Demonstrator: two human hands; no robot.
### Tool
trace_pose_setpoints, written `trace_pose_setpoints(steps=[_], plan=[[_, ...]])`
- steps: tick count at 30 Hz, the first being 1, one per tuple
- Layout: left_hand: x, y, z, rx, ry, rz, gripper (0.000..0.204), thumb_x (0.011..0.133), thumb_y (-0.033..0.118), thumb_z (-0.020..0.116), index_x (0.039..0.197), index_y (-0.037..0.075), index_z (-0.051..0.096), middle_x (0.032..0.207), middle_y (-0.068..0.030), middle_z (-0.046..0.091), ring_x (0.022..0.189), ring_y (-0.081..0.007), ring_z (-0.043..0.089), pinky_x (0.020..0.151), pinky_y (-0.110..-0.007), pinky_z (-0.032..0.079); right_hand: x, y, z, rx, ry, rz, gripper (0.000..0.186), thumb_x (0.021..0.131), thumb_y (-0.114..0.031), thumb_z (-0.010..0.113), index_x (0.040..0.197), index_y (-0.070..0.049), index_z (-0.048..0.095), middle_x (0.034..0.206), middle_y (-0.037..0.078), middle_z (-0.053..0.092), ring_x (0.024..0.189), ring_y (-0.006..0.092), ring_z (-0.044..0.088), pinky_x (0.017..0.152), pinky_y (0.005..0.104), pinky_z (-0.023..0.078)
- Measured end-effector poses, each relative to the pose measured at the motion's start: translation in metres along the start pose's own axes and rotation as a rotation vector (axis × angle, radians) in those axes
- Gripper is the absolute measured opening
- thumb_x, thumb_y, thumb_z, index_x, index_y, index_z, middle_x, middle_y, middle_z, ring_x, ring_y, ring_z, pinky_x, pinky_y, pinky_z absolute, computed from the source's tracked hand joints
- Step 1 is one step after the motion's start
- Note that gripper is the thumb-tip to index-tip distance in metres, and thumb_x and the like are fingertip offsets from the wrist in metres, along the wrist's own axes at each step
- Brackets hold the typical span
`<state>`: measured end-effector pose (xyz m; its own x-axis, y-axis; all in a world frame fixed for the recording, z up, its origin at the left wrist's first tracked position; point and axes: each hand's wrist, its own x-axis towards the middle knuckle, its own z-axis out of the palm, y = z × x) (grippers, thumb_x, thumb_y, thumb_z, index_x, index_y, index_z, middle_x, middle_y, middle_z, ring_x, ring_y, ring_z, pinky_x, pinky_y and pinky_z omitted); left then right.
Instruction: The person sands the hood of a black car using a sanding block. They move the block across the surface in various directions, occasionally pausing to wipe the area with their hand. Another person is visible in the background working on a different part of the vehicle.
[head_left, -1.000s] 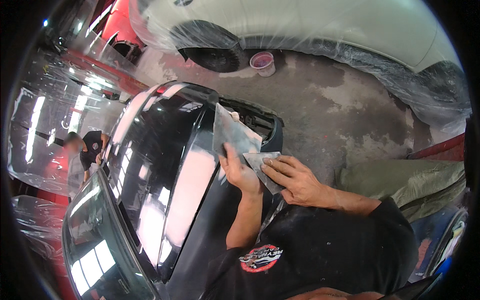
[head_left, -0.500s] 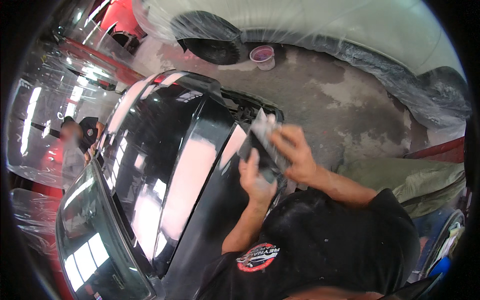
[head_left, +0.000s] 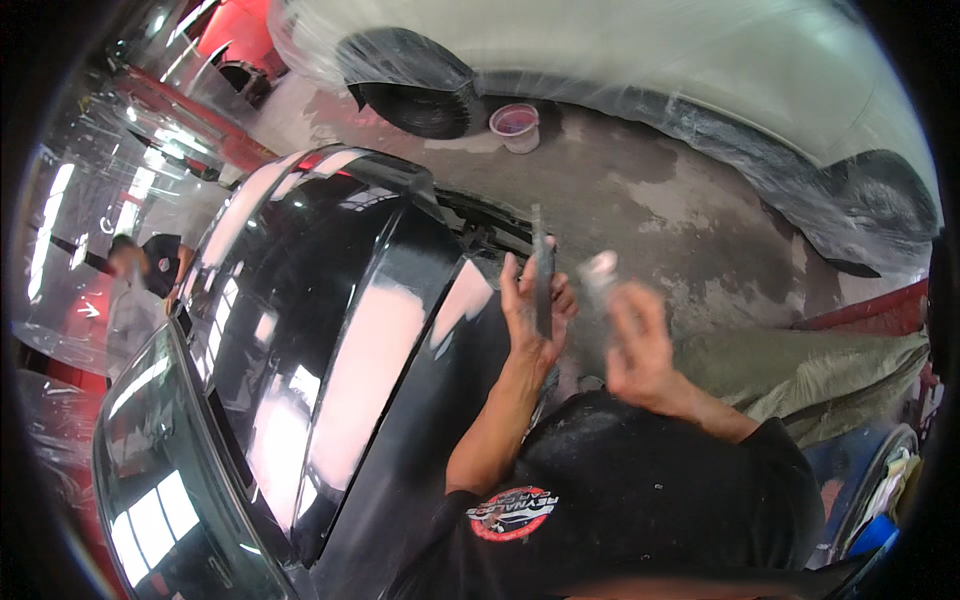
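My left hand (head_left: 530,325) is raised beside the front corner of a black car, its fingers closed round a thin dark plate (head_left: 543,290). The plate stands upright and shows nearly edge-on. To its right, apart from it, my right hand (head_left: 640,345) is closed on a smeared greyish piece (head_left: 602,275) with a pale tip. Motion blurs this piece too much to tell its kind. The black car's hood (head_left: 300,240) bears long pale pink patches (head_left: 370,370), and a smaller pink patch (head_left: 463,302) lies on the fender close to my left hand.
A light-coloured car (head_left: 650,50) wrapped in clear plastic stands across the concrete floor (head_left: 640,200). Near its covered wheel is a bucket (head_left: 516,128) with pinkish contents. Green cloth (head_left: 800,380) lies to the right. Another person (head_left: 150,265) stands across the black car.
My hands have moved apart; before, the right one was against the plate. The plate has turned from its broad face to edge-on, and the right hand has shifted right with the grey piece.
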<state>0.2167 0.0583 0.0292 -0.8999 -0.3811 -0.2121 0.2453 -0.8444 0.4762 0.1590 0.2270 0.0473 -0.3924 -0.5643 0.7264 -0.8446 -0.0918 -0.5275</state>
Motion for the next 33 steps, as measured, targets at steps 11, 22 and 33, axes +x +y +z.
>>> trace_pose_setpoints(steps=[11, 22, 33], plan=[[0.001, -0.001, -0.001, -0.187, -0.277, -0.256, 0.072, 0.103, 0.057, 0.031, 0.152, 0.004, 0.031, 0.153, -0.0148, 0.04, 0.14, -0.0299, 0.039, 0.117, -0.044, 0.033, -0.003, 0.005, 0.004, -0.094, -0.479, -0.16, 0.076, 0.064, -0.02, 0.076, 0.137, -0.017, 0.057, 0.14, 0.003, 0.052, 0.129, 0.0287, 0.046, 0.104, 0.0471, 0.034], [-0.02, -0.026, -0.025, 0.173, -0.211, 0.17, 0.052, 0.106, 0.032, 0.033, 0.15, 0.005, 0.035, 0.13, -0.0094, 0.055, 0.121, -0.0217, 0.054, 0.104, -0.037, 0.044, 0.016, -0.004, 0.05, 0.177, -0.055, 0.086, 0.066, 0.067, -0.009, 0.068, 0.133, -0.007, 0.06, 0.132, 0.012, 0.058, 0.124, 0.0342, 0.05, 0.101, 0.0445, 0.039], [-0.013, -0.008, -0.036, 0.023, -0.132, 0.193, 0.09, 0.094, 0.076, 0.024, 0.145, 0.004, 0.044, 0.126, -0.0099, 0.058, 0.112, -0.0232, 0.058, 0.098, -0.04, 0.048, -0.003, 0.001, 0.056, 0.227, -0.296, -0.002, 0.063, 0.073, -0.01, 0.075, 0.133, -0.004, 0.058, 0.131, 0.018, 0.055, 0.121, 0.037, 0.05, 0.102, 0.0459, 0.04]])
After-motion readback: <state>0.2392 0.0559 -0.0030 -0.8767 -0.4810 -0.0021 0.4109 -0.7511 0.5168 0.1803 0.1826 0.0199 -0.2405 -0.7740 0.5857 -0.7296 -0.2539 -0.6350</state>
